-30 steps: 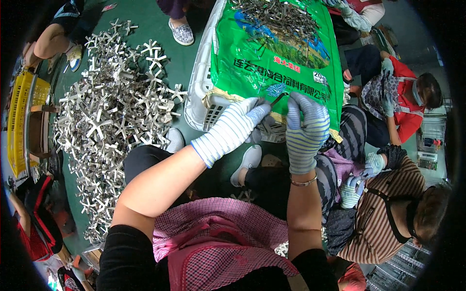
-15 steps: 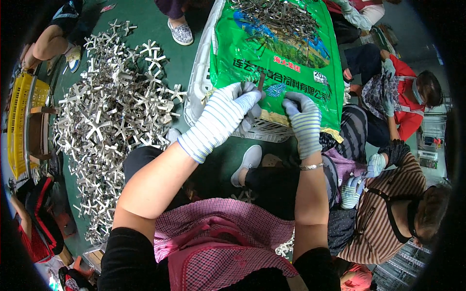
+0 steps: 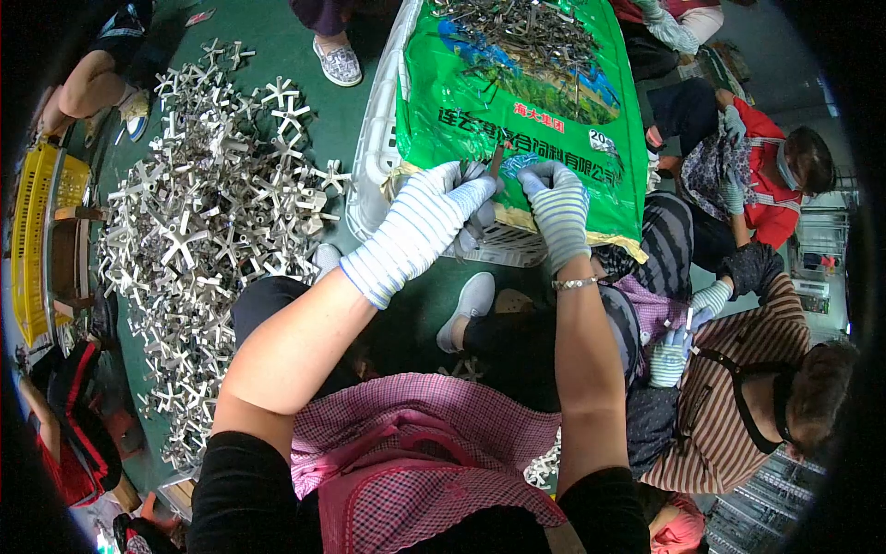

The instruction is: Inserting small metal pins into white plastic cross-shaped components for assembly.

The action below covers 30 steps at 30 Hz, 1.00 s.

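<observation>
My left hand, in a white and blue striped glove with grey fingers, is closed with thumb against fingers. A thin dark flat strip sticks up from its pinch. Close by on the right is my right hand, gloved alike, its fingers curled together near the strip. Whatever its fingertips may hold is hidden. Both hands are over the near end of a green printed plastic sack. Under the sack is a white plastic crate. A pile of thin dark metal pieces lies at the sack's far end.
A large heap of silvery star-shaped metal parts covers the floor at left. Beyond it are a yellow plastic crate and wooden pieces. Co-workers sit close on my right, one in red, another in a striped top.
My right hand has moved left, nearer to my left hand and the strip, and its fingers have drawn closer together. My left hand keeps its pinch on the strip.
</observation>
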Tool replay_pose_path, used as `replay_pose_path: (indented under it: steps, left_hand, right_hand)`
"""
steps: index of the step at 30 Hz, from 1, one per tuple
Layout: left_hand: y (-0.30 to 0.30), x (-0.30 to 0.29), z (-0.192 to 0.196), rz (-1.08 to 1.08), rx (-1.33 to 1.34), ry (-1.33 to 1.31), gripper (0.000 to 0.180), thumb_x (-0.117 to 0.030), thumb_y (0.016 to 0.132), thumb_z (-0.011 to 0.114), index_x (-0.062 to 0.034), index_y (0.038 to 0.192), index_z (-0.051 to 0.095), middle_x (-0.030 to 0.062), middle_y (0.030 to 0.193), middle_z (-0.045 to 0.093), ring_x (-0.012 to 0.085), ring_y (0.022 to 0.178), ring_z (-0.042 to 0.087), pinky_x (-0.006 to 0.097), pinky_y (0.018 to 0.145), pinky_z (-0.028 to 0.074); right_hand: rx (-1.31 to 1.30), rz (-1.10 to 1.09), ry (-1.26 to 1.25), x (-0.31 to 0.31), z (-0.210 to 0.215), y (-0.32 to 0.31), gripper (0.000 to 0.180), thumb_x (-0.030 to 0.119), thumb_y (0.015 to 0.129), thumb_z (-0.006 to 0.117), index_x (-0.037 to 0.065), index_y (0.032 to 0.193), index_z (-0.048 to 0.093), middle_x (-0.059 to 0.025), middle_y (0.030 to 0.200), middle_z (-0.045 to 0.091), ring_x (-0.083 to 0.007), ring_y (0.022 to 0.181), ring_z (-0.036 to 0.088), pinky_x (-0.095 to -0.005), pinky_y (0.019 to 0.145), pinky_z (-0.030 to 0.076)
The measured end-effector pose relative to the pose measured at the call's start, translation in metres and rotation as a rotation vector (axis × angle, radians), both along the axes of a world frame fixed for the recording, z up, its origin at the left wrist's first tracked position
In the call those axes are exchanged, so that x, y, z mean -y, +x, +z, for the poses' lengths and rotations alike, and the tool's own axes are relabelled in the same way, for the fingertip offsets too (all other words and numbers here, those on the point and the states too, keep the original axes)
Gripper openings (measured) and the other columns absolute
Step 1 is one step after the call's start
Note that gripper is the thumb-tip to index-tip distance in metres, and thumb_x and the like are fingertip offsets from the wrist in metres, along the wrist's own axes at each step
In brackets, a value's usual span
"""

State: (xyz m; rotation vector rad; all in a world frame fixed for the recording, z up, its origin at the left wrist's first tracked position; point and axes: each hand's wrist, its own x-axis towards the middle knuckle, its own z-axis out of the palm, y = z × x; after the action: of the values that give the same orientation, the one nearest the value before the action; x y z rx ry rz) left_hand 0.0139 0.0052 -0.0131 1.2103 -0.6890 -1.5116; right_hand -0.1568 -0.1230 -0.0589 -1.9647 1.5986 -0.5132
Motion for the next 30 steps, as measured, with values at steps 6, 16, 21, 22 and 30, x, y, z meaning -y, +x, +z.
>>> replay_pose_path:
  steps: [6,16,21,22,30]
  left_hand:
    - [0.002,0.002,-0.013,0.080,0.053,-0.073,0.023,-0.026,0.091,0.057,-0.0051,0.100,0.061,0.0028,0.069,0.062,0.0085,0.045,0.053,0.021,0.040,0.040]
    - [0.002,0.002,-0.014,0.083,0.014,-0.073,0.023,-0.026,0.091,0.056,-0.0054,0.099,0.061,0.0025,0.068,0.061,0.0082,0.046,0.053,0.022,0.040,0.040]
    - [0.000,0.001,0.002,0.022,0.025,0.003,0.024,-0.025,0.092,0.056,-0.0042,0.100,0.064,-0.0029,0.071,0.058,0.0036,0.059,0.050,0.018,0.052,0.039]
    - [0.000,0.000,0.003,0.015,0.019,0.017,0.023,-0.025,0.092,0.056,-0.0045,0.100,0.063,-0.0030,0.071,0.058,0.0034,0.058,0.050,0.018,0.051,0.039]
    - [0.005,-0.001,-0.007,0.067,0.051,-0.038,0.021,-0.027,0.091,0.057,-0.0071,0.096,0.060,0.0013,0.068,0.060,0.0078,0.045,0.052,0.021,0.039,0.039]
  right_hand:
    - [-0.463,0.329,-0.316,-0.013,0.012,0.002,0.028,0.036,0.078,0.065,0.017,0.099,0.068,-0.0125,0.101,0.062,-0.0312,0.092,0.060,-0.0432,0.080,0.048]
    - [-0.193,0.201,-0.093,-0.002,0.003,-0.011,0.021,0.028,0.078,0.066,0.015,0.093,0.070,-0.0139,0.093,0.063,-0.0300,0.091,0.060,-0.0415,0.081,0.048]
    - [-0.375,0.339,-0.316,-0.005,0.001,-0.009,0.024,0.027,0.078,0.066,0.016,0.099,0.068,-0.0128,0.098,0.062,-0.0312,0.091,0.060,-0.0431,0.080,0.048]
    - [-0.374,0.337,-0.318,-0.006,0.002,-0.006,0.024,0.027,0.078,0.066,0.016,0.099,0.068,-0.0128,0.098,0.062,-0.0312,0.091,0.060,-0.0431,0.080,0.048]
    - [-0.355,0.261,-0.360,-0.014,0.000,-0.009,0.017,0.025,0.080,0.064,0.015,0.092,0.069,-0.0134,0.089,0.063,-0.0310,0.085,0.061,-0.0429,0.077,0.048]
